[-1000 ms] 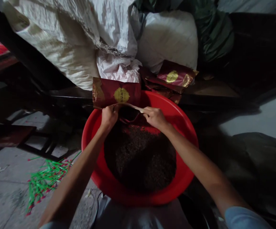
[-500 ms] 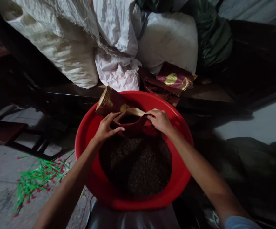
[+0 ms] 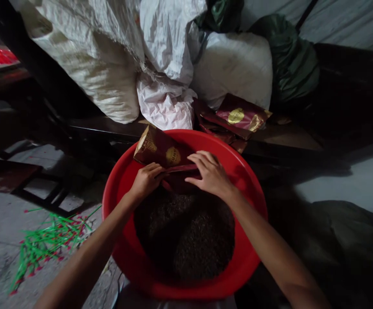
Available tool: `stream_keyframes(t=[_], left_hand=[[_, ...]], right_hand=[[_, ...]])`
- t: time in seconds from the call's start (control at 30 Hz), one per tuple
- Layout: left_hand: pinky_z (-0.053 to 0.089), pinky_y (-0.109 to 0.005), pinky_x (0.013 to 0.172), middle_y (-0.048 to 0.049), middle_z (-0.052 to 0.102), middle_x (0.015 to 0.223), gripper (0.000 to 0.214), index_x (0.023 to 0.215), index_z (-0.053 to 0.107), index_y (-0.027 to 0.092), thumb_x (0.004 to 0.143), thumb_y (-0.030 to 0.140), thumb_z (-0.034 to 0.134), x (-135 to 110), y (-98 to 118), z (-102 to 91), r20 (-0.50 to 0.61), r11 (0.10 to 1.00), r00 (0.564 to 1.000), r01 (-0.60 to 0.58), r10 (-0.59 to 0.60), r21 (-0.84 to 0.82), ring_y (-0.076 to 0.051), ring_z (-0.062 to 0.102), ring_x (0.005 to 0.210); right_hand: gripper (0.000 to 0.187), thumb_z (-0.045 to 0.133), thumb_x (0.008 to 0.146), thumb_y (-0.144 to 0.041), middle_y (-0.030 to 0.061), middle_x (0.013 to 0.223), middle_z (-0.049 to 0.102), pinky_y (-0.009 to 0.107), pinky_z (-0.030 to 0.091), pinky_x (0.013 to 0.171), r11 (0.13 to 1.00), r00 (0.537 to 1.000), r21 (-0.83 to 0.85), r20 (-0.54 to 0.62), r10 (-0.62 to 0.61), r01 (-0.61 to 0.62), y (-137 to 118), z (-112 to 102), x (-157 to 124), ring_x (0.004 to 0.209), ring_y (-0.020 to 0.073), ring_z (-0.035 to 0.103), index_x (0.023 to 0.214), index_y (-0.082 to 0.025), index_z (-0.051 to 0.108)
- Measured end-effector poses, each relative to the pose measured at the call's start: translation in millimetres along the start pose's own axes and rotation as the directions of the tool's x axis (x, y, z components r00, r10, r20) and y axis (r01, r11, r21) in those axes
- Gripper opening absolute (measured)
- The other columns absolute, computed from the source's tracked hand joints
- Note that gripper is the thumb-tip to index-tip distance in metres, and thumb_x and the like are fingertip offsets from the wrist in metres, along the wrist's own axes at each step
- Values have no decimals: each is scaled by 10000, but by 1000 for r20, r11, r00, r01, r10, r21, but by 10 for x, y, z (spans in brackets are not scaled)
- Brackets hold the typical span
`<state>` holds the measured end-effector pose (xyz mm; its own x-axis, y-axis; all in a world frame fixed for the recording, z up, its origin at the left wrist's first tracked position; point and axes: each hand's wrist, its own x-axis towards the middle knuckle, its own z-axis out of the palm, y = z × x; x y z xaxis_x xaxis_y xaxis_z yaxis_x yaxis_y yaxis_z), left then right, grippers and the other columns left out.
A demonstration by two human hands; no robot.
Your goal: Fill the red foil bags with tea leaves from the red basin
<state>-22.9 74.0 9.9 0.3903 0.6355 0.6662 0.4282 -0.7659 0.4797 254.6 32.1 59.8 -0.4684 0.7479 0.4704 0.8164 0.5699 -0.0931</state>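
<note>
A dark maroon bag [image 3: 180, 179] sits upright in the red basin [image 3: 250, 180], its mouth pressed into a narrow line. My left hand [image 3: 146, 179] pinches the bag's top edge at its left end. At the other end, my right hand [image 3: 211, 172] has its fingers over the top edge and the thumb on the near side. Dark, loose, grainy stuff [image 3: 192, 244] fills the basin's bottom; its kind is too dim to tell. Behind the hands, a second maroon bag [image 3: 160, 148] with gold print leans against the basin's far wall.
Flat maroon packets [image 3: 238, 116] lie on a dark bench [image 3: 99, 126] behind the basin. White woven sacks [image 3: 238, 64] and a dark green sack [image 3: 292, 60] stand there too. Green sticks with red tips [image 3: 49, 240] are scattered on the floor at left, near a low wooden stool [image 3: 6, 174].
The bag's mouth was wide and round; it is now pressed flat. My right hand has shifted inward along the edge, and my left fingers have closed on it. The view has tilted slightly.
</note>
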Motion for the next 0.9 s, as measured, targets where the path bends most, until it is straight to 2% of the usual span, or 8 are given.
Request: stream_keyframes(t=[0.1, 0.17, 0.3, 0.43, 0.57, 0.73, 0.9], left_hand=[[532, -261, 705, -29, 711, 789, 199, 883, 740, 209, 987, 370, 685, -40, 22, -18, -1, 999, 999, 39, -39, -16, -151, 653, 730], [552, -272, 732, -49, 748, 859, 207, 937, 746, 197, 993, 383, 674, -95, 7, -46, -20, 996, 996, 91, -91, -23, -158, 687, 768], [566, -288, 755, -66, 769, 892, 224, 924, 743, 185, 985, 391, 677, -175, -43, -83, -45, 989, 988, 149, -150, -21, -168, 707, 795], [536, -269, 714, -48, 726, 838, 213, 897, 709, 184, 976, 378, 674, -152, -16, -55, -44, 990, 989, 144, -144, -8, -148, 650, 740], [489, -258, 662, -23, 659, 778, 183, 853, 670, 190, 973, 326, 647, -107, 61, -21, -8, 993, 993, 117, -117, -4, -133, 584, 686], [501, -268, 697, -31, 665, 816, 162, 900, 678, 183, 986, 316, 646, -85, 69, -19, 21, 995, 995, 96, -96, -7, -143, 601, 727], [525, -286, 732, -47, 693, 850, 158, 926, 722, 195, 981, 321, 645, -90, 15, -33, 48, 997, 996, 69, -70, 27, -168, 636, 782]], right_hand=[[72, 665, 984, -197, 79, 1002, 759, 412, 484, 926, 995, 982, -51, 173, -76, 87, -121, 46, 215, 985, 249, 673, 987, -187, 736], [125, 655, 989, -182, 50, 910, 751, 363, 467, 811, 998, 981, -43, 191, -40, 50, -106, 104, 269, 867, 211, 670, 886, -194, 725], [87, 679, 990, -219, 23, 960, 761, 326, 471, 795, 998, 989, 58, 145, 28, -37, -41, 184, 271, 932, 198, 693, 927, -218, 739], [89, 679, 1013, -268, 18, 1023, 771, 312, 491, 833, 982, 986, 188, 160, -38, 7, -107, 213, 310, 991, 194, 711, 1023, -223, 756], [92, 681, 1006, -261, 11, 996, 775, 292, 485, 810, 963, 990, 270, 134, -52, 14, -163, 268, 358, 921, 171, 713, 994, -211, 757], [67, 657, 974, -194, 29, 966, 752, 284, 472, 789, 968, 981, 251, 176, -77, 31, -147, 279, 372, 885, 172, 701, 962, -176, 721], [101, 628, 1005, -218, 29, 1059, 756, 289, 458, 785, 970, 973, 238, 208, -101, 50, -229, 264, 449, 929, 178, 695, 1053, -203, 716]])
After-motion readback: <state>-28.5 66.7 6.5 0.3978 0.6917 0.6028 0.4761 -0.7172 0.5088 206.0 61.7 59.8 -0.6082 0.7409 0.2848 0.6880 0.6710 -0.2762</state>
